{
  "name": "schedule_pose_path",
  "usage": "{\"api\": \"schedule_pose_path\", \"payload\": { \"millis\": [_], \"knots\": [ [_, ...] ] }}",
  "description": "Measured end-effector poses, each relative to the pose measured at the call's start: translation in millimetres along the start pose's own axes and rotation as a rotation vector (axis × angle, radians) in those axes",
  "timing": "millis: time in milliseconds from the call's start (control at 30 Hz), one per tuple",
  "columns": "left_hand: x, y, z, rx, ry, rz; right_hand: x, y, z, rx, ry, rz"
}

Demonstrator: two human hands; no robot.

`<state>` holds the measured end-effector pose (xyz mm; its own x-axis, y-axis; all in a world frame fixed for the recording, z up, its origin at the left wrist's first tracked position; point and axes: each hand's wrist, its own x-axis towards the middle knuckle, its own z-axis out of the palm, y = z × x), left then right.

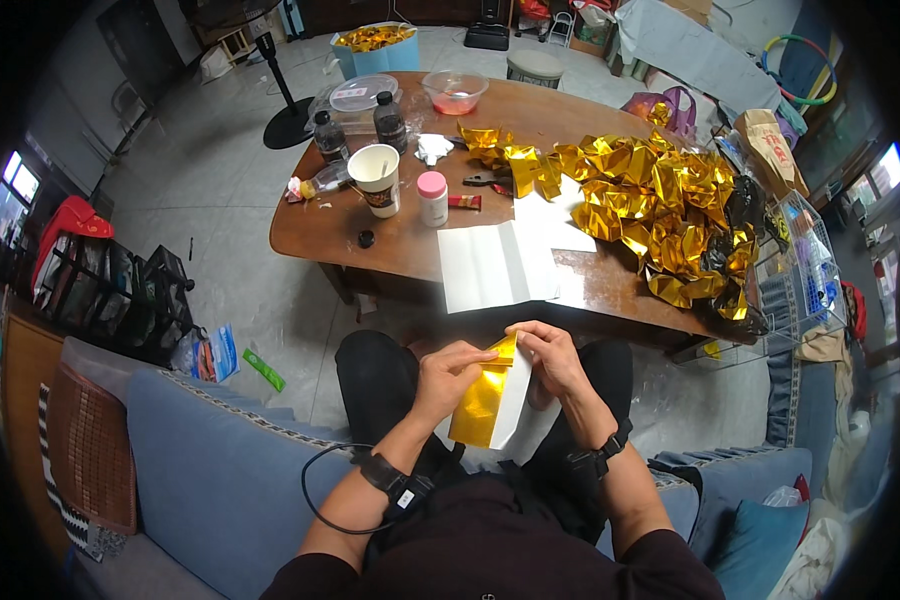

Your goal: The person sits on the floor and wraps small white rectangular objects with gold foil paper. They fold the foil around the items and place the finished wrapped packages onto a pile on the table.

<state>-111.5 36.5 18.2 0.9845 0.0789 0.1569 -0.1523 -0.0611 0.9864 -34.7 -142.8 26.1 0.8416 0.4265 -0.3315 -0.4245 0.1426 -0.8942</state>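
Above my lap, a sheet of gold foil paper (480,409) with a white back is held between both hands. Its top end is folded over, and a white strip runs down its right side. My left hand (448,376) pinches the fold with thumb and fingertips. At the upper right corner my right hand (553,354) grips the sheet between thumb and fingers. Flat white paper sheets (484,266) lie on the near edge of the wooden table (390,251). A large heap of folded gold foil pieces (652,195) covers the table's right side.
On the table stand a paper cup (375,176), a pink-capped white bottle (433,201), dark bottles (390,124) and a plastic bowl (456,94). Behind it, a blue bag (379,58) holds more gold pieces. A wire rack (806,262) adjoins the right end. Blue sofa cushions (225,450) flank me.
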Motion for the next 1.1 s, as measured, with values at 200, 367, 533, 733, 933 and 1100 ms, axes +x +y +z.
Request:
{"api": "schedule_pose_path", "payload": {
  "millis": [200, 367, 533, 733, 933, 1100],
  "knots": [
    [0.4, 0.6, -1.0, -0.164, -0.039, -0.100, 1.0, 9.9, -0.4, 0.062, 0.023, 0.003],
    [-5.1, -11.7, -3.8, -0.345, 0.039, -0.246, 3.5, 6.0, -4.0, 0.038, 0.104, -0.002],
    [-5.1, -11.7, 4.1, -0.302, 0.056, -0.069, -0.6, -2.5, -3.0, 0.032, 0.102, -0.044],
    [2.3, -1.8, 6.2, -0.319, 0.026, -0.132, -10.7, -11.7, 7.0, -0.112, 0.088, -0.101],
    [4.6, 3.0, 2.7, -0.068, -0.052, 0.035, -0.1, 4.7, -4.1, 0.016, 0.048, -0.043],
    [3.6, 5.1, 4.2, 0.015, -0.022, 0.068, -0.9, 4.3, -1.6, 0.179, 0.021, 0.028]
  ]
}}
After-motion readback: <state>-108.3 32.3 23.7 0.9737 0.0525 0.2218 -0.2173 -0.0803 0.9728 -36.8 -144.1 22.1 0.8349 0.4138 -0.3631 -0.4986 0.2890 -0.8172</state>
